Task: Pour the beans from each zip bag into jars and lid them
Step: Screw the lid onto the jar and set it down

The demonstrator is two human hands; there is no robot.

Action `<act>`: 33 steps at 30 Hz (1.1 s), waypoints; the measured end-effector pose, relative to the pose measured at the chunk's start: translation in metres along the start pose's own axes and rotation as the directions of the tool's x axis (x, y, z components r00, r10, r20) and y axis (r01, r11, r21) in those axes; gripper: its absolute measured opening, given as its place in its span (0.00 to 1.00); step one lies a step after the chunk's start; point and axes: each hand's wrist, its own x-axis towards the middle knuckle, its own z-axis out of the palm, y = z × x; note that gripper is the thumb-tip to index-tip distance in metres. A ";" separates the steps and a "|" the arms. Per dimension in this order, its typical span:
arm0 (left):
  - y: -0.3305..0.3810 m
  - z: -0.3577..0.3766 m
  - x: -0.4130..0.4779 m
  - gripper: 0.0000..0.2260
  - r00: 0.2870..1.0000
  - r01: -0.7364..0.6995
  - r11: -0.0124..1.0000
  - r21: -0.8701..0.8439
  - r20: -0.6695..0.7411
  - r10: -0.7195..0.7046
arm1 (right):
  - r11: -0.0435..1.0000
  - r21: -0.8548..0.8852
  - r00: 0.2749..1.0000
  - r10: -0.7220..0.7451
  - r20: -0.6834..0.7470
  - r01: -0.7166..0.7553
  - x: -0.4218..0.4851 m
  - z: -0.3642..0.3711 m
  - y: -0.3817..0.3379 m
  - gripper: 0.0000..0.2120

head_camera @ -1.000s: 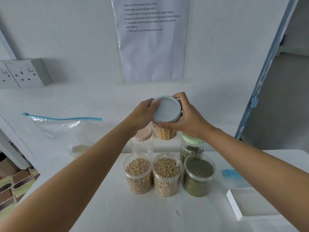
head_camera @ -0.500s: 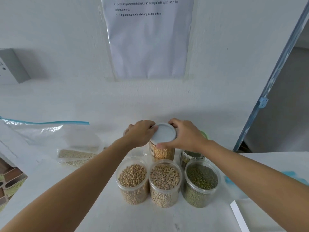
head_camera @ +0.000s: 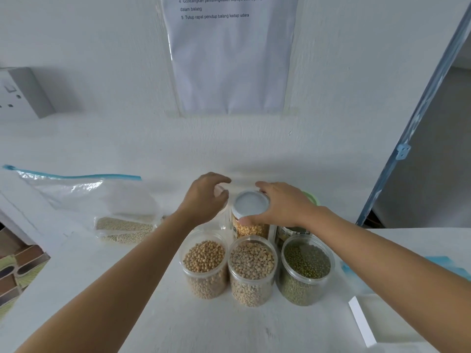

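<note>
A clear jar of yellow beans stands on the white table behind the front row, capped with a white lid. My right hand grips that lid, thumb at its near edge and fingers round its far edge. My left hand is off the lid, loosely arched over a pink-lidded clear jar just to the left; no grip on it shows. In front stand three open jars: soybeans, speckled pale beans and green mung beans. A zip bag with pale beans at its bottom lies at the left.
A green-lidded jar is partly hidden behind my right wrist. A white tray and a blue-edged bag lie at the right. The wall with a paper sheet is close behind the jars. The table's left edge drops to a patterned floor.
The lidded yellow-bean jar came down from mid-air to stand on the table. My left hand let go of its lid and moved left over the pink-lidded jar; my right hand stays on the lid.
</note>
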 end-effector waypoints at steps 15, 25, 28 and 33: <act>-0.030 -0.005 -0.067 0.27 0.864 0.454 0.531 -0.716 0.207 -0.460 | 0.978 -0.059 0.979 -0.201 -0.029 0.199 0.034 0.028 -0.089 0.34; -0.009 -0.051 -0.087 0.26 0.952 0.216 0.571 -0.792 0.040 -0.304 | 0.900 0.191 0.803 -0.232 -0.550 0.391 0.004 0.017 -0.098 0.19; 0.008 -0.075 -0.103 0.23 0.970 0.112 0.622 -0.775 -0.050 -0.238 | 0.862 0.182 0.698 -0.240 -0.674 0.473 -0.020 0.000 -0.108 0.18; 0.032 -0.092 -0.144 0.13 0.972 -0.037 0.745 -0.666 -0.196 -0.127 | 0.806 0.210 0.608 -0.218 -0.764 0.553 -0.065 -0.015 -0.124 0.17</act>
